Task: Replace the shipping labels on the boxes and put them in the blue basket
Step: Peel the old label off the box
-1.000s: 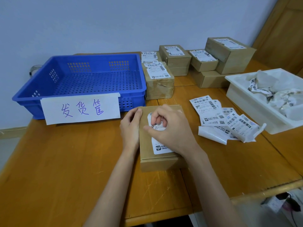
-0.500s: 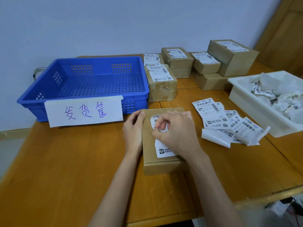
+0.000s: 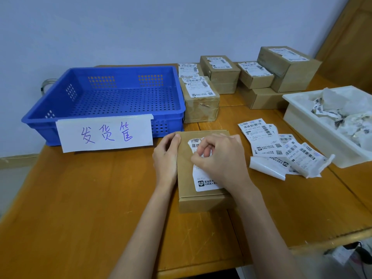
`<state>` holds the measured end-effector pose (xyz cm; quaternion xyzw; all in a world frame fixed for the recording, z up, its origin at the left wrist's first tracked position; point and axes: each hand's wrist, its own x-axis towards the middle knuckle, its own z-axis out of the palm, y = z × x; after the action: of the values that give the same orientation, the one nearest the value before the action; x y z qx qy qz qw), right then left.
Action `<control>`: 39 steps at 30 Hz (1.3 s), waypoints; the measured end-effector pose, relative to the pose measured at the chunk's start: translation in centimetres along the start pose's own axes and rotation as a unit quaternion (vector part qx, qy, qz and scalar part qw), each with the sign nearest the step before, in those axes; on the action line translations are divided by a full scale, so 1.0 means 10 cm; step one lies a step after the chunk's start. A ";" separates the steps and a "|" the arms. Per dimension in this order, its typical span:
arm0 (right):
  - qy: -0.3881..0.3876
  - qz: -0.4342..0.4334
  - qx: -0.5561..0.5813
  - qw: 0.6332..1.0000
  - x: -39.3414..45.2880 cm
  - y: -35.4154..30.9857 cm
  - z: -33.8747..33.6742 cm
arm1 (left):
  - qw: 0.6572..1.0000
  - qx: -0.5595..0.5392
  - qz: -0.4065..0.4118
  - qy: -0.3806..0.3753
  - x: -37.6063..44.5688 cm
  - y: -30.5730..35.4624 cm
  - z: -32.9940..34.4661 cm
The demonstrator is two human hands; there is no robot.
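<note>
A flat brown cardboard box (image 3: 186,178) lies on the wooden table in front of me, with a white shipping label (image 3: 203,181) stuck on its top. My left hand (image 3: 166,158) grips the box's left edge. My right hand (image 3: 219,158) lies over the label, its curled fingers pinching the label's crumpled upper part. The blue basket (image 3: 112,101) stands behind and to the left, with a white paper sign taped to its front. A loose pile of fresh labels (image 3: 279,150) lies to the right of the box.
Several labelled cardboard boxes (image 3: 221,74) are stacked along the back of the table, one (image 3: 200,99) right beside the basket. A white tray (image 3: 314,129) of crumpled old labels sits at the right. The table's front edge runs close below my forearms.
My right hand's fingers have worked lower on the label, bunching its upper part more. The left hand stays on the box's edge. The camera view has shifted slightly.
</note>
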<state>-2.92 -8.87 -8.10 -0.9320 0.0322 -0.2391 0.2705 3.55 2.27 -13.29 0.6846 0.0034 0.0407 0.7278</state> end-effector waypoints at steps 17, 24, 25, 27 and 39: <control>0.014 0.006 -0.010 1.000 0.01 0.02 0.03 | 1.000 -0.009 -0.014 0.002 -0.02 0.01 0.00; 0.017 0.018 0.040 0.999 -0.01 0.04 -0.01 | 1.000 -0.005 -0.007 0.002 -0.01 0.01 0.00; 0.019 0.019 0.048 0.998 -0.01 0.03 -0.01 | 1.000 -0.005 -0.008 0.002 0.00 0.00 -0.01; 0.021 0.023 0.052 0.998 0.00 0.01 -0.01 | 1.000 -0.008 -0.010 0.001 -0.01 0.00 0.00; 0.039 0.047 0.047 0.997 0.00 0.04 0.00 | 1.000 -0.011 -0.010 -0.001 0.00 -0.03 -0.01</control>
<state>-2.92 -9.23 -8.33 -0.9054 0.0757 -0.2638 0.3239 3.58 2.30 -13.58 0.6762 0.0091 0.0330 0.7359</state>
